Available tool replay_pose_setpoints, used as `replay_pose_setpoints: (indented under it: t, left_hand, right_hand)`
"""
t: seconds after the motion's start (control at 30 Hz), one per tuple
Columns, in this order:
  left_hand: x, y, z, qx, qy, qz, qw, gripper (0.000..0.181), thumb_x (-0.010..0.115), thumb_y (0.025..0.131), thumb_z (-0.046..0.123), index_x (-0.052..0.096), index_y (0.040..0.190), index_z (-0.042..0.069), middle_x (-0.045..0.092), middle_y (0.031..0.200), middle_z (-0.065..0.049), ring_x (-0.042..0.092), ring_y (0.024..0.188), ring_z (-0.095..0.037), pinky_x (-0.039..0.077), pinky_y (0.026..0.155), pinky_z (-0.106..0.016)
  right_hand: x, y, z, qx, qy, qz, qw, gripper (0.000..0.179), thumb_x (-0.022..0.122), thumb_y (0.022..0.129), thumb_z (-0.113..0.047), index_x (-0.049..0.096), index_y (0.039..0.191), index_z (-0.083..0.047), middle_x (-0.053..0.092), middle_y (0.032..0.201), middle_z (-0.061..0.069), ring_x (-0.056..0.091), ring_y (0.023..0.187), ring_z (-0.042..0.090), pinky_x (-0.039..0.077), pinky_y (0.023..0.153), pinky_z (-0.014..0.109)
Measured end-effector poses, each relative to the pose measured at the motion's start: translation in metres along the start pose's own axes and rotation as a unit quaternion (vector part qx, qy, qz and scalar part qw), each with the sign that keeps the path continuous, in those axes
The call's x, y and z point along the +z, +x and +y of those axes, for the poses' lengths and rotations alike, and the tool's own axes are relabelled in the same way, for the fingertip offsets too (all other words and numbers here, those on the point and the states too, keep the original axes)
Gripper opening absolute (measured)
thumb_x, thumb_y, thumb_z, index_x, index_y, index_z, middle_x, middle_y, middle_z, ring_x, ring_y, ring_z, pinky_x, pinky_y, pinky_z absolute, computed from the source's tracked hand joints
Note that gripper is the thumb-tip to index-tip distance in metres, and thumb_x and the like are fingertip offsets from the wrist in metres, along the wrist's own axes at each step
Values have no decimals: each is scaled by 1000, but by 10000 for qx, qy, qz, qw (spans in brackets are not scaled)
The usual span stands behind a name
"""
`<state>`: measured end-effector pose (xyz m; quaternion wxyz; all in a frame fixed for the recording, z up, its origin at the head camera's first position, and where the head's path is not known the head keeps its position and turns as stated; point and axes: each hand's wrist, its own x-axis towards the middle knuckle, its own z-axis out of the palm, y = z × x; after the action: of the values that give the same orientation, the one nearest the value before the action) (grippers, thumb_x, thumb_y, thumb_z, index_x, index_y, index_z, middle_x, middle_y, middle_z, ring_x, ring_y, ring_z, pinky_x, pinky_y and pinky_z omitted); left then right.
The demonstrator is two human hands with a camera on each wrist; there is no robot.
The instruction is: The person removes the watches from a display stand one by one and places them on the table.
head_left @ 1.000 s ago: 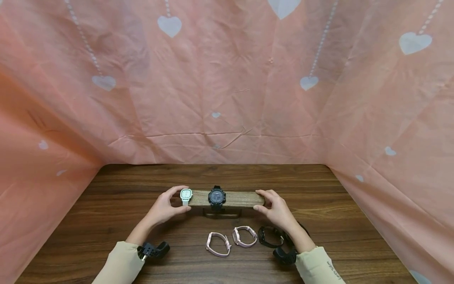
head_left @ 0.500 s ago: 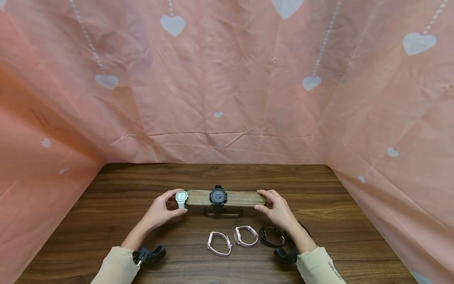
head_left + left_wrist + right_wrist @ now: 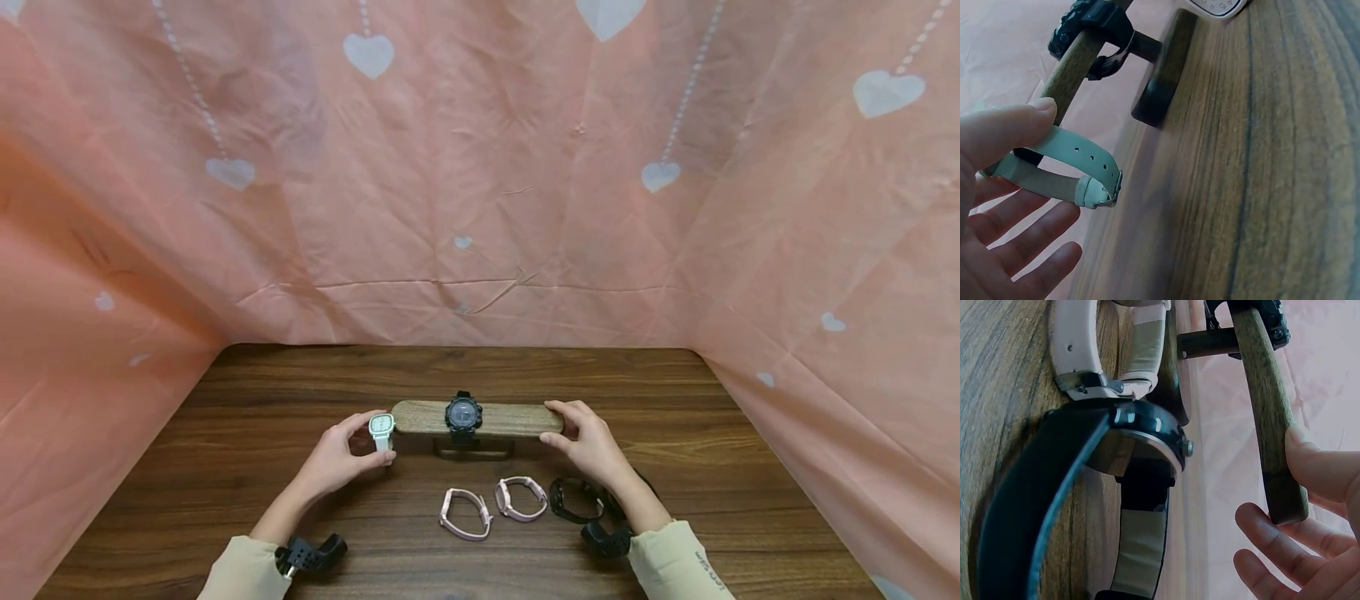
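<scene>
My left hand pinches a mint-green watch with a square face at the left end of a wooden watch stand. In the left wrist view, the watch's buckled strap hangs as a closed loop, and the dark end of the bar shows inside it. My right hand grips the bar's right end between thumb and fingers. Around the middle of the bar sits a chunky black watch. Part of the mint watch's case is hidden by my hand in the left wrist view.
Two pink watches lie buckled on the wooden table in front of the stand. A black watch lies right of them, near my right wrist. Pink heart-patterned cloth walls the back and sides.
My left hand has moved left and slightly toward me with the mint-green watch, from over the bar to its left end. The right hand keeps its grip on the bar.
</scene>
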<state>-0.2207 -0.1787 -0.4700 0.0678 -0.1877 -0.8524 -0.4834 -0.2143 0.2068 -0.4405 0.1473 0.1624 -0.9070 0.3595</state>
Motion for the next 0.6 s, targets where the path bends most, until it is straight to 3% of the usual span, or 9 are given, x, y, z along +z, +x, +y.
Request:
replay_pose_setpoints:
  t: [0.33,0.6]
  left_hand:
    - [0,-12,5,-91,251,21,9996,63,83,68,32,59,121,9,63,99,0,60,86,-18,50,75,-37]
    - [-3,-20,9,6,194,-28,9998,57,84,67,33,60,115,15,63,96,3,61,85,-15,50,75,-37]
  right_hand:
    - [-2,0,-2,25,23,-71,10000,47,79,73,-9,62,117,-1,55,91,5,48,73,24,37,62,29]
    - [-3,1,-2,37,-7,-153,9999,47,79,73,-10,62,117,-1,56,92,5,49,72,23,37,61,27]
